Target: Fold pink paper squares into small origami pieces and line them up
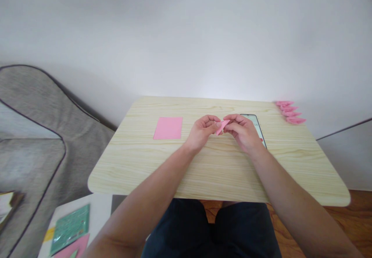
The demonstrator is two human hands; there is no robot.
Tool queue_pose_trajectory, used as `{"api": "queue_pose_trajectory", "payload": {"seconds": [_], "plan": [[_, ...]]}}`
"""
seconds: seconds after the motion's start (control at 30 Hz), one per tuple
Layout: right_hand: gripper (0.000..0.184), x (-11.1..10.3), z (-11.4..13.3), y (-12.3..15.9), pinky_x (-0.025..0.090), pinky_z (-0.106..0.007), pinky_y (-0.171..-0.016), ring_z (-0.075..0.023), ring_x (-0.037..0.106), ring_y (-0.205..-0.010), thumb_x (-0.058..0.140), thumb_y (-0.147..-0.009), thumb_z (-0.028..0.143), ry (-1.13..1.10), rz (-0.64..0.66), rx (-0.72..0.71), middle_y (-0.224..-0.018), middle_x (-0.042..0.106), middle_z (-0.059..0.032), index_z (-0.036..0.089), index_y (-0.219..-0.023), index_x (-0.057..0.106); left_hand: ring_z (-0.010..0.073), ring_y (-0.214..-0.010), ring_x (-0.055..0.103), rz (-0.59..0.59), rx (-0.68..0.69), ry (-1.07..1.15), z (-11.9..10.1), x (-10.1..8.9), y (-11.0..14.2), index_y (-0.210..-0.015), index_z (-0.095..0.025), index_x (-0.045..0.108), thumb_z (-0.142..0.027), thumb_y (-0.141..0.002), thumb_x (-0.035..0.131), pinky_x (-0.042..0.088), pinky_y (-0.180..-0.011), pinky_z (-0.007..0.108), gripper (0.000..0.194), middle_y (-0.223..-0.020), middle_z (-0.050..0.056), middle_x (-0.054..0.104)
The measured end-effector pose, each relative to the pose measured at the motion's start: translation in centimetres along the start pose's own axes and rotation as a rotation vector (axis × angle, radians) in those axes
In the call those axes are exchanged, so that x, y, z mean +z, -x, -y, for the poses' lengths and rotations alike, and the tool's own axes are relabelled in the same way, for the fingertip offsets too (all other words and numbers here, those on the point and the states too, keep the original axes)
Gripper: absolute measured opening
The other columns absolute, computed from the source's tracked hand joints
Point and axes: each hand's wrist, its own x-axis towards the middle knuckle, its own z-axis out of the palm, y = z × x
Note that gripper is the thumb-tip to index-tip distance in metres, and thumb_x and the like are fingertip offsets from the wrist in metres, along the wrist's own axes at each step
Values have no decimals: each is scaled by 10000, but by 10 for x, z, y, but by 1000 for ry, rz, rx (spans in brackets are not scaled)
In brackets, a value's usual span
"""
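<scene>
Between my two hands is a small piece of folded pink paper, held just above the table. My left hand pinches its left side with thumb and fingers. On its right edge, my right hand has a similar pinch. Parts of the paper are hidden behind the fingertips. A flat square of pink paper lies on the table to the left of my left hand. Partly covered by my right hand is a smartphone with its screen lit.
Several folded pink paper pieces stand in a row at the table's back right corner. The light wooden table meets a white wall. A grey sofa is on the left. Lower left, a green packet rests on a white surface.
</scene>
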Motion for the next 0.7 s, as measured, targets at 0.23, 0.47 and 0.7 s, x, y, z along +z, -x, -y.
{"api": "queue_pose_trajectory", "payload": {"seconds": [0.23,0.47,0.7], "plan": [[192,0,-3,-2,556,-353,-742,-163,637,-695,730,-700,213,-8,-30,29,-758,714,7,233,-888,759,119,-685,640,3,23,-147,-6,5,5,-1006,-166,635,-435,-807,847,476,-707,262,395,-708,-13,681],[176,-1,-4,-2,545,-323,-702,-155,641,-685,703,-722,208,50,-52,-1,-756,718,4,231,-881,775,115,-660,621,-9,47,-242,-7,10,9,-1014,-180,611,-439,-838,816,457,-669,255,374,-677,-27,665],[177,1,-3,0,579,-350,-733,-171,686,-683,765,-735,239,73,-18,-11,-742,741,4,233,-912,762,110,-669,625,8,33,-143,-7,11,7,-980,-166,615,-452,-816,839,495,-702,265,399,-694,-18,672]]}}
